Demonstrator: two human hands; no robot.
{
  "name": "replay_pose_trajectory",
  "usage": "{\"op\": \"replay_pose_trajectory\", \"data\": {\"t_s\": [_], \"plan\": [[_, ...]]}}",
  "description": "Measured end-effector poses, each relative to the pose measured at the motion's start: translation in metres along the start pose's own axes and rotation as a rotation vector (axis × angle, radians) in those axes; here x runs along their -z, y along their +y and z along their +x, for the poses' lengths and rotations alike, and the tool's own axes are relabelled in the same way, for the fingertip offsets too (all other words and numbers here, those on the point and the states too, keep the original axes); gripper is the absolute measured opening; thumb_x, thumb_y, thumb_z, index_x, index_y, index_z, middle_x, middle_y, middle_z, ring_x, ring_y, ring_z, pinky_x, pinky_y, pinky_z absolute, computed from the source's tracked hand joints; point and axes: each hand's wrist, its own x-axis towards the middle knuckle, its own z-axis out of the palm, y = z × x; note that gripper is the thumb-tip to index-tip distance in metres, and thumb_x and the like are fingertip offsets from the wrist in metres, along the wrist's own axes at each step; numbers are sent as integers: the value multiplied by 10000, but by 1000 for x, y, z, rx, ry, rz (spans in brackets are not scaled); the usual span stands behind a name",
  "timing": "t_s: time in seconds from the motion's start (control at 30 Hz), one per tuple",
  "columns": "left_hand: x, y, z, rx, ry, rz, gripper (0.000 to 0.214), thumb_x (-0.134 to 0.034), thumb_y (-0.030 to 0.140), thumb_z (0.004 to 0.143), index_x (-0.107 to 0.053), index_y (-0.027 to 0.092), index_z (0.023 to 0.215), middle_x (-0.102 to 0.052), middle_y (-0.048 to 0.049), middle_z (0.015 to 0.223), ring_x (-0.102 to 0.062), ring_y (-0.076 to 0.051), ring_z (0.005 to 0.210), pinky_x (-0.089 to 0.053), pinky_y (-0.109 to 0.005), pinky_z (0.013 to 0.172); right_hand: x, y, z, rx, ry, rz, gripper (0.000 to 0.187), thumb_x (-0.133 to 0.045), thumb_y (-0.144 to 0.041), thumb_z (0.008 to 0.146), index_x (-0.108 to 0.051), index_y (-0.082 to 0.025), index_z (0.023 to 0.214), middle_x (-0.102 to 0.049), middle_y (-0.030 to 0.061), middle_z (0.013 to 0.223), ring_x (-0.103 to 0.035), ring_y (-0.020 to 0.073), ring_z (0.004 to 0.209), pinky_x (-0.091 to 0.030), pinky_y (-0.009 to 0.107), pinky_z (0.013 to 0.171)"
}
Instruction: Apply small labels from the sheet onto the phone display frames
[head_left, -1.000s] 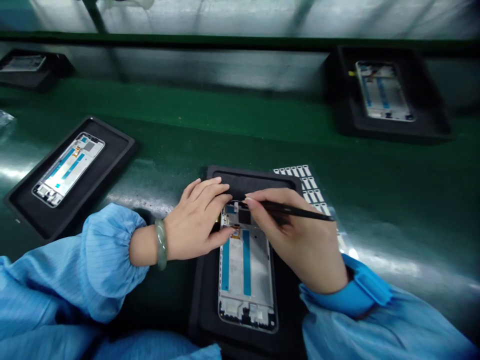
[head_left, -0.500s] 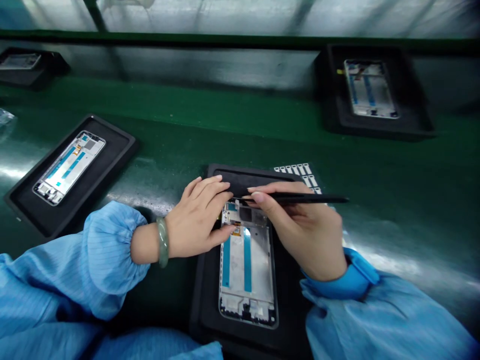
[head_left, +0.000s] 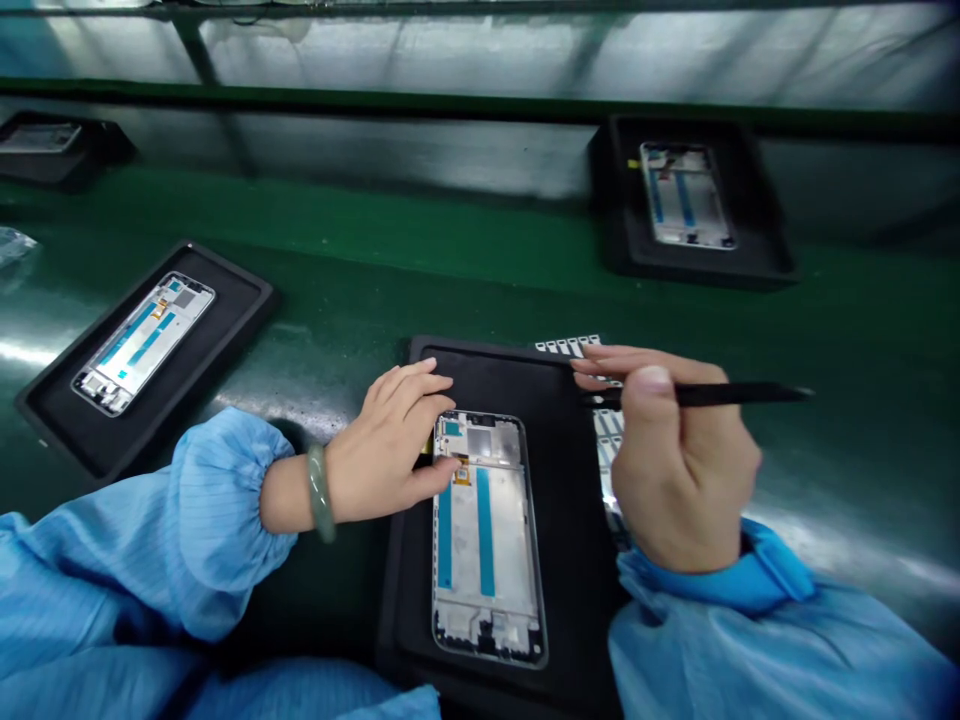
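Note:
A phone frame (head_left: 510,540) with blue strips and an orange flex cable (head_left: 463,474) lies in a black tray (head_left: 574,560) in front of me. My left hand (head_left: 397,440) rests at the frame's upper left edge, fingers stretched out, thumb touching near the flex cable. Black tweezers (head_left: 742,393) are gripped in my right hand (head_left: 682,460), to the right of the frame. Under that hand, partly hidden, is a sheet of small white stickers (head_left: 609,425). The tweezers' tips are over the sheet; whether they hold anything I cannot tell.
Another black tray (head_left: 247,290) with a phone frame (head_left: 146,340) is at the left. Further back, a thicker black tray (head_left: 622,245) holds a frame at the right, and one more tray (head_left: 112,140) stands at the far left. A green bench (head_left: 360,260) lies beneath.
My right hand has moved right with the tweezers, from the top of the phone frame to the sticker sheet. My left hand has stayed by the frame. The view has shifted slightly.

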Motion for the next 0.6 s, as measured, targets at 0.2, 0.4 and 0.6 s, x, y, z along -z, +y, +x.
{"op": "replay_pose_trajectory", "data": {"t_s": [0.2,0.4,0.6], "plan": [[1,-1,-2,-4,-11,3,350,-563,308,906,-505,101,1182,-525,-200,1310,-349,-364,1395,-353,-574,1121,23,5,9,-68,-183,-566,414,-405,-531,901,-653,-201,926,-666,122,885,-636,288,864,-459,398,684],[-1,-1,-3,-4,-3,10,463,-524,362,950,-422,95,1313,-484,-203,1366,-335,-350,1403,-348,-566,1127,15,23,31,-85,-449,-675,550,-497,-548,864,-602,-191,1268,-617,166,1171,-629,305,982,-492,414,754],[18,3,5,4,102,91,439,-482,380,980,-423,122,1330,-437,-194,1406,-300,-335,1419,-318,-562,1141,-13,33,79,15,-591,-682,385,-512,-508,870,-705,-242,1070,-693,82,1063,-644,270,980,-483,365,793]]}}
